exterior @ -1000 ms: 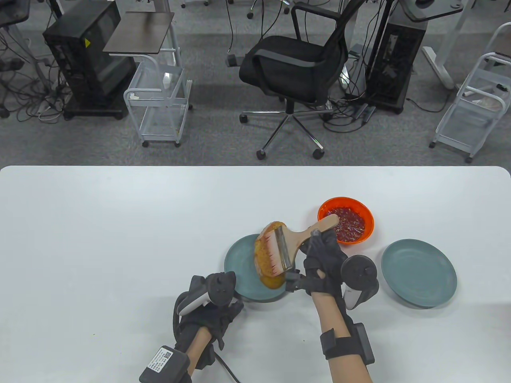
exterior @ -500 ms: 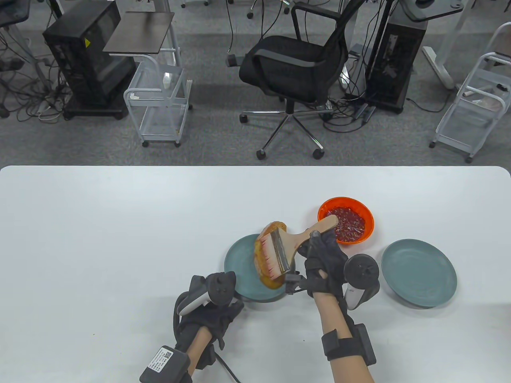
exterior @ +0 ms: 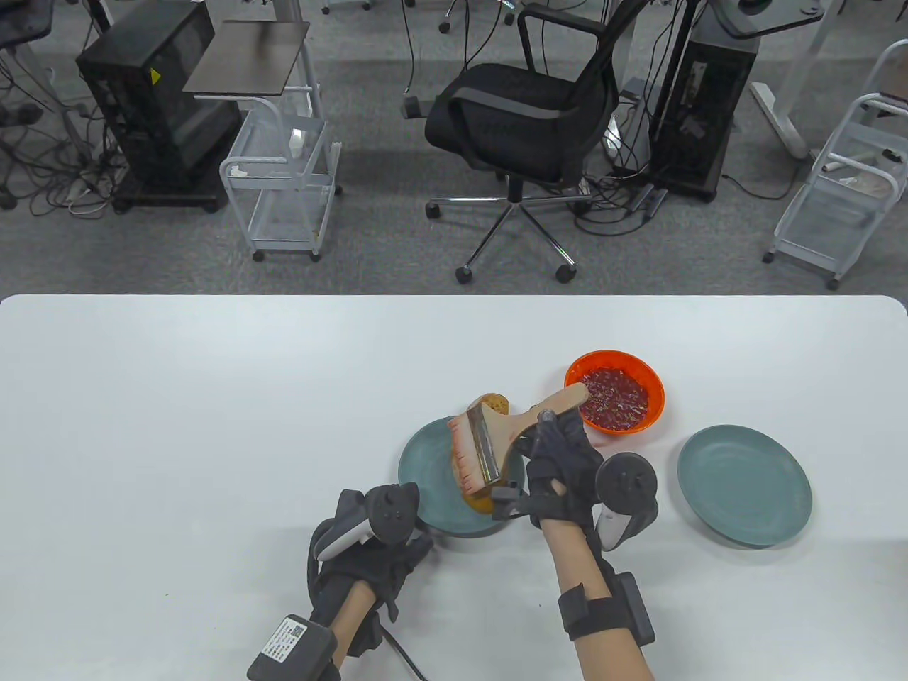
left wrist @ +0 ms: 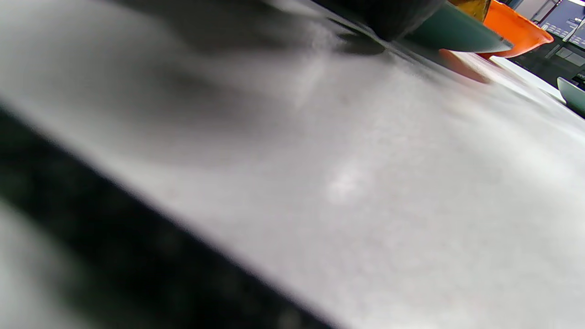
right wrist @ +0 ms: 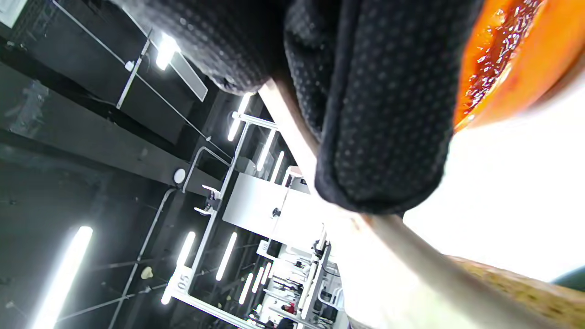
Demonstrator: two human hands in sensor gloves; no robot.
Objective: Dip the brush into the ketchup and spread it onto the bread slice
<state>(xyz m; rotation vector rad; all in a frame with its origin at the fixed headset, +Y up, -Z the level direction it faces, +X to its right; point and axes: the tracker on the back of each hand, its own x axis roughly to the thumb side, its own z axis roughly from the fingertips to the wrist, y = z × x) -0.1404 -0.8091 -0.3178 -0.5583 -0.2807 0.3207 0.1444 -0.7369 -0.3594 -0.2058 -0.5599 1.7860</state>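
White counter [exterior: 213, 425] fills the table view. Right hand [exterior: 564, 472] grips the brush [exterior: 496, 436] by its wooden handle, bristles over the bread slice [exterior: 489, 404] on a teal plate [exterior: 425, 475]. Ketchup bowl [exterior: 614, 399] sits at its 2 o'clock. Right wrist view alone shows the ketchup's gloss. Left hand [exterior: 376, 550] rests at the plate's 7 o'clock; whether its fingers curl is unclear.

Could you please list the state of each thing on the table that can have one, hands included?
Brush: held by its handle, bristles on the bread.
Bread: on the left plate, sauced.
Bowl: upright, holding ketchup.
Right plate: bare.
Right hand: grips the brush.
Left hand: rests on the table, holding nothing.
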